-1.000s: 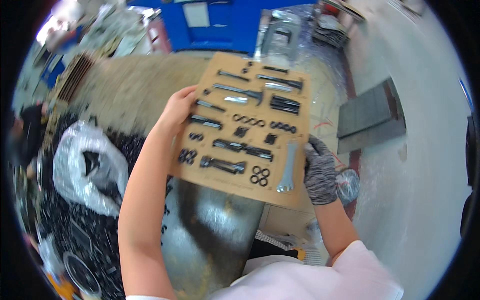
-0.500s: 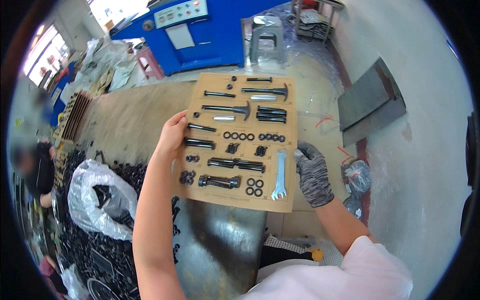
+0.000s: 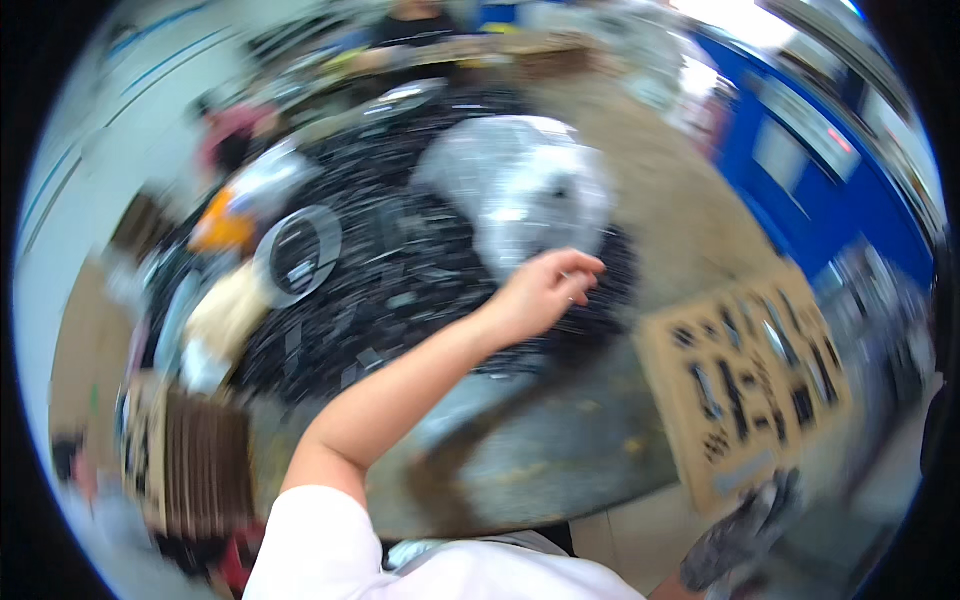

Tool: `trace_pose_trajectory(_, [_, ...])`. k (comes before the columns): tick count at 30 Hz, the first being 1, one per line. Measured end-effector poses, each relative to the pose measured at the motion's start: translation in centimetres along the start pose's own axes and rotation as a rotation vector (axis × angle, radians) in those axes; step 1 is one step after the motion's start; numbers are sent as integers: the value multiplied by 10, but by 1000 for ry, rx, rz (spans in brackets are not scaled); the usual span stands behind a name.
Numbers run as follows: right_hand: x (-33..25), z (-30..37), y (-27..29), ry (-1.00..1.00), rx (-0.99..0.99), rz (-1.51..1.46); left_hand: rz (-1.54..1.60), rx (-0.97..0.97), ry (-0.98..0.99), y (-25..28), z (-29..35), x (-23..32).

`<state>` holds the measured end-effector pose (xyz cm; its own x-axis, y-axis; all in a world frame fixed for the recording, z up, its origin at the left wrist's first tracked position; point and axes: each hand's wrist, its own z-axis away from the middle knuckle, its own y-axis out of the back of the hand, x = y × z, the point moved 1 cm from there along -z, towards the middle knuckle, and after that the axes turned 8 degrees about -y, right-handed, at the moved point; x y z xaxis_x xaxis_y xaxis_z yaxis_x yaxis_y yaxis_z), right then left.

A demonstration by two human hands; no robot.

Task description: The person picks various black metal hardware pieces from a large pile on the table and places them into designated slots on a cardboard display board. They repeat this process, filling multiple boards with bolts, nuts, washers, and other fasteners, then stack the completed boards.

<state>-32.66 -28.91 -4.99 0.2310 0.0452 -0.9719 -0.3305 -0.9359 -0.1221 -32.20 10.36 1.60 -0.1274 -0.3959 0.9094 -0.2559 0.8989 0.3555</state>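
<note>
My right hand, in a grey knitted glove, grips the lower edge of a brown cardboard hardware board at the right. Black bolts, nuts and rings and a silver wrench are laid out on it, blurred by motion. My left hand is bare and away from the board, with loosely bent fingers apart and nothing visible in them. It hovers by a clear plastic bag above a large heap of loose black metal parts on the table.
Under the heap is a worn metal-topped table. A white ring-shaped tub sits among the parts. Stacked cardboard boards stand at the lower left. A blue machine is at the right; a person is at the far side.
My view has swung left. My left hand has let go of the board and moved over the parts heap. The board, still in my right hand, now sits at the right of the view.
</note>
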Motion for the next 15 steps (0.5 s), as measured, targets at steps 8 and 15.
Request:
trace_pose_trajectory(8, [-7,115,-175,-352,-1086,-48,-389,1001,129,101,329,119])
trace_pose_trajectory(15, [-122,311,-323,245,-1848,-212,-643,1921,248,133,631,166])
